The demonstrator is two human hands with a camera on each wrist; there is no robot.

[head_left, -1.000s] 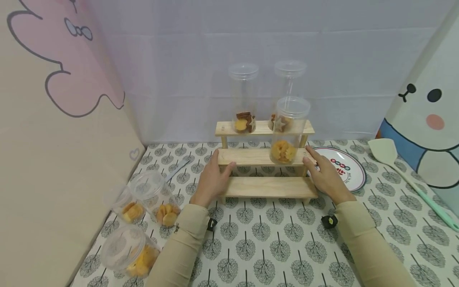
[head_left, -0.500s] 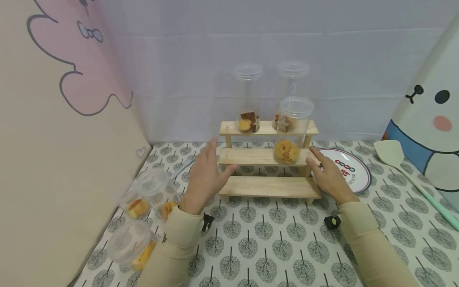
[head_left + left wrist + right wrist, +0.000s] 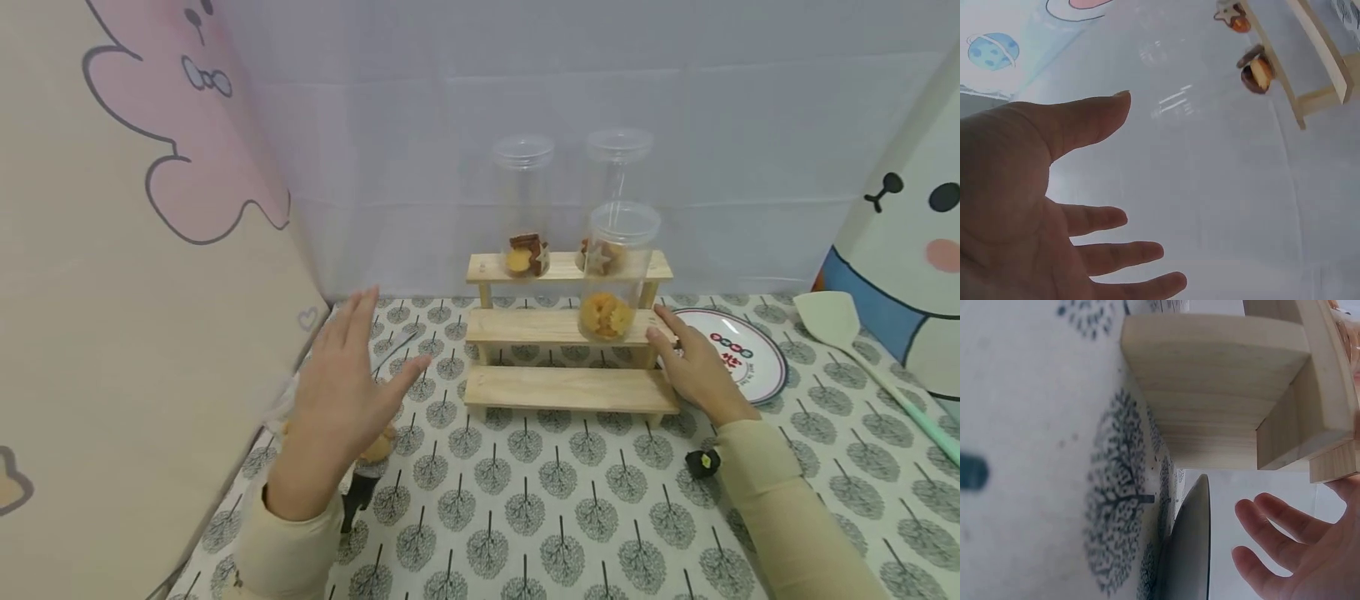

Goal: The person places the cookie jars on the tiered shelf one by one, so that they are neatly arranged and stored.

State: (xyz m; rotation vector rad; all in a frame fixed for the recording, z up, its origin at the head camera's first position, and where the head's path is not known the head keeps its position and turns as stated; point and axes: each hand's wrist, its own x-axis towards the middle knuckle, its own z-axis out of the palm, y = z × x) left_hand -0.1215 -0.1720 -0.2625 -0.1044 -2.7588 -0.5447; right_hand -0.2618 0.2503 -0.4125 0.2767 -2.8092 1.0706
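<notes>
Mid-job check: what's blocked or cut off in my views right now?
1. Head view: biscuits and whatever holds them, mostly behind the left hand.
2. Head view: slim utensil, lower end behind the left hand.
3. Head view: plate, left part behind the right hand.
4. Head view: spatula, handle end cut off by the right edge.

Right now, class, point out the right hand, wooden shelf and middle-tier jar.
Right hand [image 3: 701, 368]: head view, back of hand.
Wooden shelf [image 3: 528, 325]: head view, middle board.
Middle-tier jar [image 3: 617, 271]: head view, clear wall.
</notes>
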